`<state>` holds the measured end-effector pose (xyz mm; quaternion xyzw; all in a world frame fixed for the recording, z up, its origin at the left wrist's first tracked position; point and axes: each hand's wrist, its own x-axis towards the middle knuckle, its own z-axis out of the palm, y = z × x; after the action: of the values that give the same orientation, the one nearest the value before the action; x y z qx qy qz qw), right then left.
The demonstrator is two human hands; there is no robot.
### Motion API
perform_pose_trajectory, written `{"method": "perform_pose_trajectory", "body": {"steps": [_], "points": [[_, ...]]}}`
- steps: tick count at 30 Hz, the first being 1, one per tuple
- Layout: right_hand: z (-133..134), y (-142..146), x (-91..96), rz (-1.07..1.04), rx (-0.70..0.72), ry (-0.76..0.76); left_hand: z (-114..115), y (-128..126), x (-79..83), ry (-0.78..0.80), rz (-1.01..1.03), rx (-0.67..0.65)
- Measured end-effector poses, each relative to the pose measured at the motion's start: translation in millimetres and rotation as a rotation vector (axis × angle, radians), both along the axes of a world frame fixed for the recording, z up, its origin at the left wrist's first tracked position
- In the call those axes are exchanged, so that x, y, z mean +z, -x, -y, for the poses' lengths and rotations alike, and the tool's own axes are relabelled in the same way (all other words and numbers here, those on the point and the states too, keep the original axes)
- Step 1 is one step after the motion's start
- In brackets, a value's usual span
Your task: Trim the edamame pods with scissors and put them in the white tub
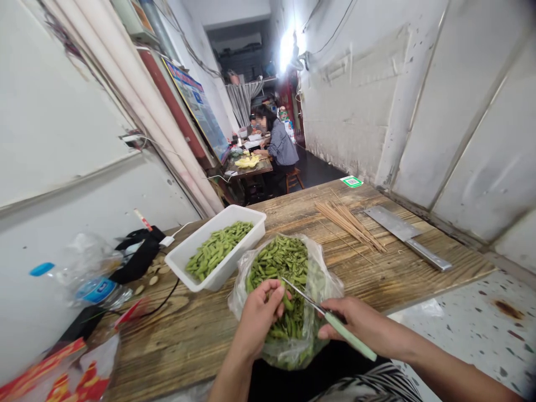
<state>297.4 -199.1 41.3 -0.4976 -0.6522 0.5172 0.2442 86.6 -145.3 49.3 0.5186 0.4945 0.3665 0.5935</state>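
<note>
My left hand point(260, 312) is closed in a pinch on a green edamame pod point(287, 303) above the plastic bag. My right hand point(362, 324) grips scissors with pale green handles point(347, 333), and their metal blades point toward the fingers of my left hand, close to the pod. Below both hands the open clear plastic bag point(329, 282) is full of edamame pods point(278, 259). Left of the bag stands a white plastic tub point(256, 226) with more pods in it.
Thin wooden skewers point(352, 226) and a cleaver point(396, 226) lie to the right on the wooden table point(201, 340). A water bottle point(96, 290), a red-printed bag point(79, 374) and a cable crowd the left side. Another person point(282, 142) sits at a table farther back.
</note>
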Motion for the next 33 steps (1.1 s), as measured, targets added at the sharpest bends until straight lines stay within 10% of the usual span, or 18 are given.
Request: {"method": "perform_pose_trajectory", "body": {"steps": [9,33], "points": [[6.9,-2.0,-7.2,-0.246,0.042,0.124,-1.2,-4.2,7.1,0.175,0.468,0.284],[5.2,12.8,-9.6,-0.395,-0.017,0.302,19.3,-17.7,-0.4,0.198,0.630,0.574]]}}
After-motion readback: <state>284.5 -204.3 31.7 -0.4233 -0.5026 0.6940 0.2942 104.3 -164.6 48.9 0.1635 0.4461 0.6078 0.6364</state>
